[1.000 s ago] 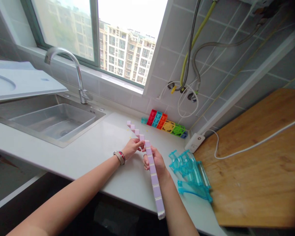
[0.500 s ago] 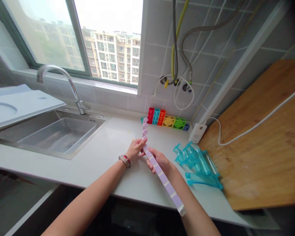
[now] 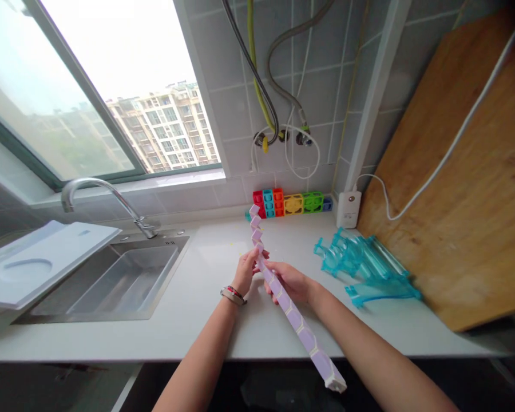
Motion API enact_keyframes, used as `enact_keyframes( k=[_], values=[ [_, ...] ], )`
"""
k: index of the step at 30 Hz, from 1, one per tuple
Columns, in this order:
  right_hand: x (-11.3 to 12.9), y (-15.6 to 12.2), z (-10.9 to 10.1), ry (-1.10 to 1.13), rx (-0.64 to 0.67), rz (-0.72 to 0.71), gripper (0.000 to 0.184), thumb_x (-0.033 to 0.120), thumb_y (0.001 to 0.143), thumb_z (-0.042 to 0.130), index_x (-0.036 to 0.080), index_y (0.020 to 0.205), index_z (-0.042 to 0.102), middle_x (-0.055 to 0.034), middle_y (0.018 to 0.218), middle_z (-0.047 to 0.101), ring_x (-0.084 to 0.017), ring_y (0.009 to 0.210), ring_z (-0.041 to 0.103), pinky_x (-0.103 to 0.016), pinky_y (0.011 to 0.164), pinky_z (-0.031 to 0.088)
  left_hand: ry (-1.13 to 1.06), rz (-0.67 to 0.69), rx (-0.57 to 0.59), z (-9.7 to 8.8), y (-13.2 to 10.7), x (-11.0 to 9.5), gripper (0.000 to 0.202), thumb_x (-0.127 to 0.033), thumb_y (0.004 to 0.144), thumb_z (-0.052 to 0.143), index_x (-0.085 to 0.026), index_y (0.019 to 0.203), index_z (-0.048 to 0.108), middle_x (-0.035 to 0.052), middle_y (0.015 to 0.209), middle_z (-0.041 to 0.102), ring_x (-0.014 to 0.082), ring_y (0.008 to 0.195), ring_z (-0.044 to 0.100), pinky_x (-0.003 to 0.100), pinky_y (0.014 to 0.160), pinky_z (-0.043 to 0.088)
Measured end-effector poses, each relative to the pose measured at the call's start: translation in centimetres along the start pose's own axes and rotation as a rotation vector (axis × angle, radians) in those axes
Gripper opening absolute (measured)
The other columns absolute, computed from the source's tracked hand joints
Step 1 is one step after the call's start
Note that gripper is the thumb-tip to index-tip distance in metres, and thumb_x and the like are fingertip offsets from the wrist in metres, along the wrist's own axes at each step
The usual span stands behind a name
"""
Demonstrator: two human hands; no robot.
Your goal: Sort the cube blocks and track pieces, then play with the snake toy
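A long lilac and white snake puzzle (image 3: 295, 321) made of jointed segments runs slantwise over the counter. Its far end is stepped in a zigzag, while the near part is straight and reaches past the counter's front edge. My left hand (image 3: 245, 272), with bracelets at the wrist, pinches it just below the zigzag. Close behind, my right hand (image 3: 289, 281) has its fingers curled around the straight part from beneath. Some fingertips of both hands are hidden by the puzzle.
Colourful plastic blocks (image 3: 283, 203) line the wall at the back. Translucent teal plastic pieces (image 3: 364, 263) lie to the right, near a white plug-in box (image 3: 348, 209) and a wooden board (image 3: 459, 200). On the left are a sink (image 3: 111, 286), a tap (image 3: 107, 189) and a white panel (image 3: 47, 257).
The view has shifted and tilted. The puzzle's near end shows more of its side faces now, as if rolled slightly. Both hands stay on it at about the same spots.
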State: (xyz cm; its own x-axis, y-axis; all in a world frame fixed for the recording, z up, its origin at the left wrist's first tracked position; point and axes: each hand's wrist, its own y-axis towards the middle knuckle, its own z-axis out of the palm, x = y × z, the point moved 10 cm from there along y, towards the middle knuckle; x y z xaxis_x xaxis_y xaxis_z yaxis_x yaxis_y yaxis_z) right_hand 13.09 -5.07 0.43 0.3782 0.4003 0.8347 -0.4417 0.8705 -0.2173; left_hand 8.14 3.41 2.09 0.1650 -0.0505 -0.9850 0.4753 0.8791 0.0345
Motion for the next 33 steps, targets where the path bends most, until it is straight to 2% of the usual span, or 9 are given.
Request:
enact_keyframes(
  k=[4, 8, 11, 14, 20, 24, 27, 31, 33],
  values=[
    [0.7, 0.3, -0.9, 0.006, -0.109, -0.095, 0.039, 0.05, 0.098, 0.047, 0.017, 0.116, 0.058, -0.002, 0.065, 0.068, -0.015, 0.044, 0.062, -0.025, 0.044, 0.052, -0.023, -0.006, 0.076, 0.9, -0.2, 0.0, 0.054, -0.064, 0.089, 0.058, -0.015, 0.107, 0.072, 0.0105, 0.102, 0.073, 0.0192, 0.086, 0.067, 0.026, 0.069, 0.051],
    [1.4, 0.4, -1.9, -0.012, -0.206, -0.182, 0.031, 0.044, 0.092, 0.059, 0.016, 0.105, 0.06, -0.0001, 0.066, 0.066, -0.013, 0.042, 0.06, -0.024, 0.043, 0.049, -0.031, -0.005, 0.114, 1.4, -0.2, 0.5, 0.06, -0.069, 0.089, 0.054, -0.017, 0.115, 0.067, 0.0129, 0.107, 0.073, 0.0216, 0.085, 0.07, 0.028, 0.067, 0.052],
    [1.5, 0.5, -1.9, -0.051, -0.225, -0.207, 0.032, 0.046, 0.089, 0.062, 0.017, 0.103, 0.06, 0.0003, 0.067, 0.066, -0.014, 0.042, 0.061, -0.025, 0.042, 0.049, -0.016, -0.02, 0.115, 1.4, -0.1, 1.2, 0.063, -0.073, 0.088, 0.053, -0.015, 0.109, 0.068, 0.0127, 0.1, 0.074, 0.0194, 0.076, 0.069, 0.027, 0.063, 0.051],
    [1.6, 0.4, -1.6, -0.057, -0.228, -0.218, 0.033, 0.047, 0.088, 0.062, 0.017, 0.102, 0.06, 0.0011, 0.063, 0.065, -0.014, 0.041, 0.06, -0.023, 0.039, 0.046, -0.001, -0.035, 0.103, 1.2, -0.1, 1.7, 0.066, -0.075, 0.086, 0.053, -0.014, 0.104, 0.069, 0.0095, 0.084, 0.073, 0.0164, 0.063, 0.066, 0.026, 0.058, 0.049],
    [1.8, 0.3, -1.7, -0.076, -0.26, -0.195, 0.036, 0.049, 0.086, 0.063, 0.016, 0.098, 0.06, 0.0016, 0.056, 0.062, -0.013, 0.036, 0.054, -0.022, 0.035, 0.042, 0.012, -0.063, 0.057, 0.9, 0.1, 1.9, 0.062, -0.076, 0.082, 0.058, -0.015, 0.089, 0.066, -0.0006, 0.058, 0.06, 0.0126, 0.048, 0.057, 0.024, 0.048, 0.042],
    [1.6, 0.5, -2.6, -0.175, -0.351, -0.195, 0.034, 0.05, 0.081, 0.072, 0.019, 0.084, 0.056, 0.0047, 0.052, 0.057, -0.012, 0.038, 0.051, -0.025, 0.037, 0.046, 0.009, -0.075, 0.022, 0.6, 0.0, 1.8, 0.059, -0.074, 0.082, 0.06, -0.017, 0.07, 0.062, -0.0012, 0.055, 0.057, 0.0119, 0.045, 0.052, 0.026, 0.046, 0.04],
    [2.0, 0.7, -3.2, -0.267, -0.401, -0.268, 0.035, 0.046, 0.076, 0.078, 0.02, 0.075, 0.055, 0.0061, 0.05, 0.052, -0.012, 0.043, 0.05, -0.025, 0.042, 0.046, -0.005, -0.086, 0.007, 0.3, 0.1, 1.9, 0.058, -0.072, 0.083, 0.061, -0.017, 0.067, 0.063, 0.0008, 0.056, 0.06, 0.0127, 0.047, 0.053, 0.027, 0.048, 0.039],
    [3.4, 0.3, -3.6, -0.408, -0.447, -0.445, 0.03, 0.042, 0.073, 0.08, 0.019, 0.072, 0.061, 0.0015, 0.065, 0.063, -0.015, 0.063, 0.059, -0.025, 0.057, 0.048, -0.056, -0.102, 0.0, 0.2, 0.2, 2.1, 0.055, -0.07, 0.083, 0.063, -0.017, 0.068, 0.065, 0.0026, 0.061, 0.065, 0.015, 0.055, 0.059, 0.027, 0.053, 0.043],
    [3.8, 0.2, -3.6, -0.444, -0.451, -0.48, 0.029, 0.043, 0.074, 0.078, 0.018, 0.072, 0.064, -0.001, 0.075, 0.068, -0.018, 0.071, 0.062, -0.026, 0.063, 0.049, -0.085, -0.114, 0.006, 0.3, 0.2, 2.1, 0.053, -0.069, 0.083, 0.063, -0.017, 0.071, 0.066, 0.0037, 0.064, 0.067, 0.0174, 0.061, 0.064, 0.027, 0.055, 0.045]
  ],
)
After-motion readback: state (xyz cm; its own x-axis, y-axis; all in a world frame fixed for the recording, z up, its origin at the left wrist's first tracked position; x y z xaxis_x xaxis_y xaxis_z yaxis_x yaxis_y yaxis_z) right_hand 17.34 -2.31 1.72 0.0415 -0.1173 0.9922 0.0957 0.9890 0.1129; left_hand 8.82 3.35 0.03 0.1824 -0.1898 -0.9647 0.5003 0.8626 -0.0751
